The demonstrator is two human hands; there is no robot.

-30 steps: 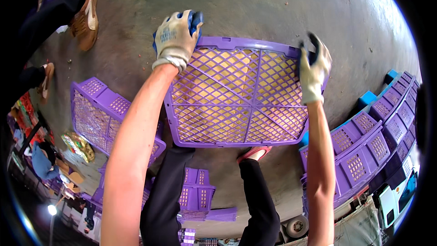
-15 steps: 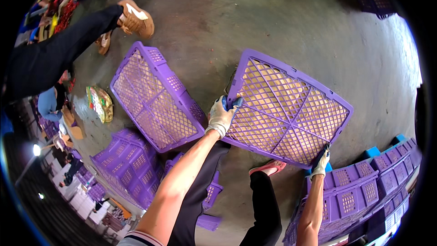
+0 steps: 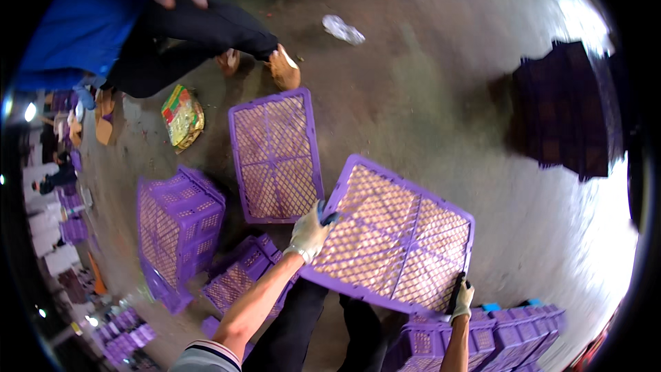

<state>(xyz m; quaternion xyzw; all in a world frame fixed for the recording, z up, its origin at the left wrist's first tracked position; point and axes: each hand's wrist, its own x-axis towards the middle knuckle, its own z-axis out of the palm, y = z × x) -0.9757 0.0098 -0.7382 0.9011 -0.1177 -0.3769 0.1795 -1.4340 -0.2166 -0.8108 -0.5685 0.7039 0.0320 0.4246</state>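
Observation:
Both my hands, in pale work gloves with dark fingers, grip a purple plastic crate [image 3: 396,238] in front of me. Its broad lattice side faces up, with something beige showing behind the holes. My left hand [image 3: 311,234] is closed on the left edge. At the lower right corner, my right hand [image 3: 463,297] closes on the rim. Just beyond my left hand stands another purple crate [image 3: 275,158] with the same lattice face. What the crates contain is not clear.
Purple crates [image 3: 179,224] stand at the left, and more crates [image 3: 482,334] line the lower right. A dark crate stack [image 3: 564,114] rises at the far right. Near a colourful sack [image 3: 183,118], a person in blue [image 3: 89,21] stands. Clear plastic [image 3: 342,29] lies on the floor.
My view has shifted, so the held crate appears lower and slightly left. Both hands still hold it. The other person's blue jacket and hand have come into sight at upper left.

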